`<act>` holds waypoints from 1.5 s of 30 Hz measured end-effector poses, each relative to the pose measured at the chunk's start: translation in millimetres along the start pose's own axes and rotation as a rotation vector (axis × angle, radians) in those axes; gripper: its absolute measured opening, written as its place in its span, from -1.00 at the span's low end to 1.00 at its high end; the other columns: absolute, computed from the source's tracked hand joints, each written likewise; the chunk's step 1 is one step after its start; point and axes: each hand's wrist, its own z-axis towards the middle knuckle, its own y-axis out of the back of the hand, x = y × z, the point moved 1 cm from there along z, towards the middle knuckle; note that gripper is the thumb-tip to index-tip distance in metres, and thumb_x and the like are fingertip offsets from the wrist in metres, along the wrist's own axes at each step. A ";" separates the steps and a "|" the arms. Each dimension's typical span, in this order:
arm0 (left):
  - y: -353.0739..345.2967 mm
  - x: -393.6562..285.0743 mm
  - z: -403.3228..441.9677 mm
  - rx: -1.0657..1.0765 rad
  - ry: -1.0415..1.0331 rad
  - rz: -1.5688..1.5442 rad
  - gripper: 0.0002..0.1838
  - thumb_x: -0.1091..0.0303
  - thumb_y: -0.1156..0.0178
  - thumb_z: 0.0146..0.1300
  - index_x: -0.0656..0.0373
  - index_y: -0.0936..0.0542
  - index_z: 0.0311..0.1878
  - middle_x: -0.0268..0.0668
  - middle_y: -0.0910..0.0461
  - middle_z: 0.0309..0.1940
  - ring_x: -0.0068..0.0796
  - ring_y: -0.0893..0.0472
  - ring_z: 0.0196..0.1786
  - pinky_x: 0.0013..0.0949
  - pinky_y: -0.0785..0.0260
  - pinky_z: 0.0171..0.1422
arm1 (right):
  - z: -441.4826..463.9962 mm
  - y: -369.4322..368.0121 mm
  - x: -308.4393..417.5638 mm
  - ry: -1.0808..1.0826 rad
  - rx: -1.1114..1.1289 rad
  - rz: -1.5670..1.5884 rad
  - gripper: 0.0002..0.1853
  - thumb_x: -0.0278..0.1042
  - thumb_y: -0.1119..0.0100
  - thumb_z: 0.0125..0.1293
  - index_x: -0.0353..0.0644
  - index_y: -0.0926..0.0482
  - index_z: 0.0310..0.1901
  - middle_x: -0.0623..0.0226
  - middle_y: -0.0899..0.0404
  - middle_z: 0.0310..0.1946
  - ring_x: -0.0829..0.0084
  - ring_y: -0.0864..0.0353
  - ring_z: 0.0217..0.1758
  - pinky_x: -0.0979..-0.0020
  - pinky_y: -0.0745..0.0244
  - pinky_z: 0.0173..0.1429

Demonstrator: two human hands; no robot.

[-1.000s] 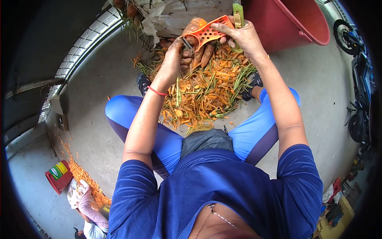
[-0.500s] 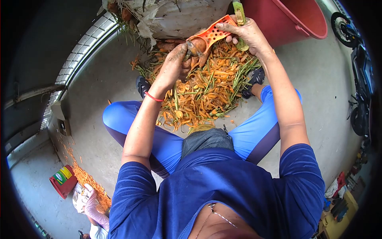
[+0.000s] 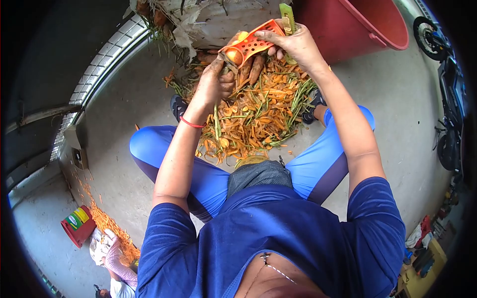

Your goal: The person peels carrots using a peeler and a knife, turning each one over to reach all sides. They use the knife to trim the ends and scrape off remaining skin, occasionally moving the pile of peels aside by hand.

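Note:
My left hand is closed round a dirt-covered carrot, whose upper part shows a peeled orange surface. Across that carrot lies an orange peeler with a holed handle, gripped in my right hand. The same right hand also holds a green box cutter, which sticks up between the fingers. Several unpeeled carrots lie just beyond my left hand. Below both hands a heap of peelings and green stalks covers the floor between my feet.
A large red tub stands at the upper right, beside a pale sack. Motorbikes are at the right edge. At the lower left, another person sits near a red bucket and more peelings.
The peeler and my right hand have shifted left over the carrot. The carrot has turned in my left hand, and a bright peeled patch now shows.

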 end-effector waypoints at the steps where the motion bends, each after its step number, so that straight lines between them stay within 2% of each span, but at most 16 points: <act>1: 0.9 -0.3 -0.8 0.020 -0.025 0.026 -0.65 0.00 0.20 0.49 -0.01 -0.25 -0.39 -0.61 -0.05 -0.68 -0.79 0.02 -0.69 -0.63 0.22 -0.66 | 1.9 1.6 0.0 -0.003 -0.006 -0.007 -0.77 -0.20 -0.40 0.16 -0.18 -0.67 -0.29 0.47 -0.63 -0.45 0.73 -0.55 -0.55 0.68 -0.44 -0.53; 6: -0.1 -1.8 -9.8 0.016 -0.010 0.147 -0.68 -0.03 0.15 0.47 -0.03 -0.28 -0.31 -0.61 -0.07 -0.69 -0.78 0.00 -0.69 -0.62 0.24 -0.66 | 6.7 22.0 -2.1 -0.081 -0.041 0.029 -0.71 -0.19 -0.43 0.13 -0.20 -0.64 -0.24 0.49 -0.60 -0.49 0.76 -0.51 -0.58 0.74 -0.34 -0.58; 11: 2.0 -3.6 -19.4 -0.011 -0.032 0.110 -0.49 -0.14 0.13 0.43 -0.03 -0.21 -0.57 -0.64 0.02 -0.77 -0.77 0.06 -0.75 -0.60 0.27 -0.72 | 34.9 111.1 -52.9 -0.104 -0.306 -0.321 -0.67 -0.10 -0.43 0.11 -0.20 -0.64 -0.29 0.48 -0.60 -0.51 0.74 -0.51 -0.57 0.65 -0.40 -0.50; 14: 10.1 -12.6 -16.8 0.092 0.000 -0.122 -0.66 0.00 0.12 0.46 0.08 -0.29 -0.28 -0.57 -0.09 -0.64 -0.79 -0.03 -0.68 -0.68 0.17 -0.72 | 32.7 106.4 -35.6 0.073 -0.374 -0.028 -0.64 -0.11 -0.48 0.05 -0.19 -0.62 -0.27 0.48 -0.58 -0.53 0.74 -0.51 -0.58 0.68 -0.40 -0.51; 15: 21.3 -10.0 -8.6 0.277 0.024 -0.258 -0.73 0.10 0.11 0.46 0.12 -0.25 -0.12 -0.52 -0.14 -0.56 -0.78 -0.09 -0.62 -0.71 0.08 -0.69 | 28.4 89.3 -22.2 -0.002 -0.338 -0.022 -0.64 -0.11 -0.49 0.04 -0.19 -0.62 -0.27 0.48 -0.58 -0.53 0.75 -0.50 -0.59 0.69 -0.40 -0.52; 17: 18.9 -6.5 -2.7 0.223 0.048 -0.369 -0.79 0.20 0.12 0.47 0.16 -0.24 -0.11 -0.44 -0.19 -0.49 -0.77 -0.12 -0.57 -0.73 0.04 -0.65 | 17.2 48.9 -6.8 -0.112 -0.270 -0.014 -0.64 -0.10 -0.49 0.05 -0.18 -0.61 -0.29 0.47 -0.58 -0.53 0.76 -0.50 -0.60 0.70 -0.39 -0.56; 20: 7.9 -2.8 0.0 0.161 0.061 -0.338 -0.81 0.23 0.12 0.48 0.16 -0.27 -0.05 -0.45 -0.20 -0.46 -0.78 -0.12 -0.56 -0.72 0.07 -0.65 | 7.8 12.0 1.6 -0.047 -0.070 0.016 -0.71 -0.14 -0.42 0.13 -0.17 -0.63 -0.26 0.50 -0.59 -0.52 0.76 -0.50 -0.60 0.69 -0.39 -0.56; 23: -2.0 -2.1 -5.0 0.049 0.074 -0.222 -0.80 0.20 0.13 0.49 0.11 -0.30 -0.21 -0.55 -0.14 -0.56 -0.81 -0.07 -0.60 -0.71 0.14 -0.66 | 11.6 8.1 -11.8 0.007 0.014 -0.068 -0.73 -0.13 -0.39 0.16 -0.18 -0.69 -0.29 0.49 -0.61 -0.51 0.74 -0.53 -0.57 0.67 -0.47 -0.51; 26: 2.0 -1.6 -6.4 0.125 0.038 -0.155 -0.79 0.20 0.13 0.49 0.09 -0.28 -0.26 -0.57 -0.11 -0.58 -0.82 -0.05 -0.62 -0.70 0.16 -0.68 | 7.1 11.1 0.8 -0.027 0.032 -0.023 -0.75 -0.19 -0.40 0.16 -0.18 -0.64 -0.30 0.54 -0.56 -0.55 0.77 -0.50 -0.58 0.70 -0.37 -0.56; 30: 2.0 0.0 -10.7 0.141 0.038 -0.061 -0.81 0.18 0.12 0.48 0.08 -0.33 -0.18 -0.58 -0.12 -0.60 -0.81 -0.08 -0.63 -0.71 0.16 -0.68 | 24.0 57.3 -23.2 -0.170 -0.112 -0.031 -0.70 -0.09 -0.42 0.13 -0.17 -0.64 -0.35 0.46 -0.59 -0.59 0.77 -0.50 -0.60 0.67 -0.38 -0.55; 32: 7.7 -3.0 -14.3 0.165 0.031 -0.128 -0.81 0.20 0.12 0.48 0.07 -0.29 -0.24 -0.56 -0.09 -0.61 -0.80 -0.07 -0.64 -0.71 0.16 -0.71 | 33.8 100.7 -33.4 -0.059 -0.297 -0.389 -0.66 -0.04 -0.44 0.10 -0.17 -0.64 -0.35 0.44 -0.59 -0.61 0.75 -0.51 -0.60 0.64 -0.40 -0.54; 34: 10.6 -10.1 -18.3 0.171 0.044 -0.182 -0.82 0.21 0.12 0.48 0.09 -0.30 -0.20 -0.55 -0.11 -0.59 -0.80 -0.07 -0.62 -0.72 0.14 -0.70 | 42.7 132.8 -49.5 0.018 -0.418 -0.256 -0.63 -0.05 -0.46 0.07 -0.19 -0.65 -0.29 0.44 -0.62 -0.50 0.74 -0.55 -0.52 0.65 -0.42 -0.48; 36: 18.0 -9.4 -10.3 0.220 0.068 -0.203 -0.83 0.22 0.11 0.47 0.10 -0.30 -0.17 -0.53 -0.13 -0.56 -0.80 -0.09 -0.60 -0.73 0.11 -0.68 | 41.2 121.3 -39.7 0.068 -0.392 -0.127 -0.62 -0.06 -0.46 0.07 -0.20 -0.65 -0.25 0.46 -0.61 -0.44 0.74 -0.55 -0.50 0.67 -0.43 -0.46; 38: 15.3 -3.8 -4.9 0.180 0.059 -0.242 -0.80 0.20 0.05 0.45 0.12 -0.33 -0.09 -0.52 -0.21 -0.51 -0.80 -0.09 -0.61 -0.72 0.07 -0.66 | 16.5 58.5 29.0 -0.177 -0.332 -0.081 -0.82 -0.25 -0.37 0.19 -0.13 -0.59 -0.42 0.53 -0.48 -0.70 0.72 -0.35 -0.75 0.64 -0.09 -0.72; 39: 11.1 -3.8 -4.1 0.176 0.030 -0.226 -0.83 0.24 0.06 0.46 0.13 -0.32 -0.09 -0.47 -0.24 -0.46 -0.80 -0.12 -0.60 -0.73 0.06 -0.65 | 25.8 63.0 -8.3 -0.004 -0.243 -0.037 -0.63 -0.09 -0.47 0.07 -0.18 -0.64 -0.23 0.48 -0.60 -0.44 0.75 -0.55 -0.51 0.68 -0.42 -0.47; 45: 7.2 -0.1 -2.0 0.180 0.093 -0.253 -0.87 0.28 0.13 0.48 0.12 -0.31 -0.13 -0.48 -0.22 -0.50 -0.79 -0.13 -0.59 -0.73 0.07 -0.65 | 8.0 14.2 -0.4 -0.033 -0.043 -0.059 -0.75 -0.19 -0.40 0.16 -0.18 -0.63 -0.29 0.54 -0.56 -0.56 0.78 -0.50 -0.59 0.70 -0.39 -0.54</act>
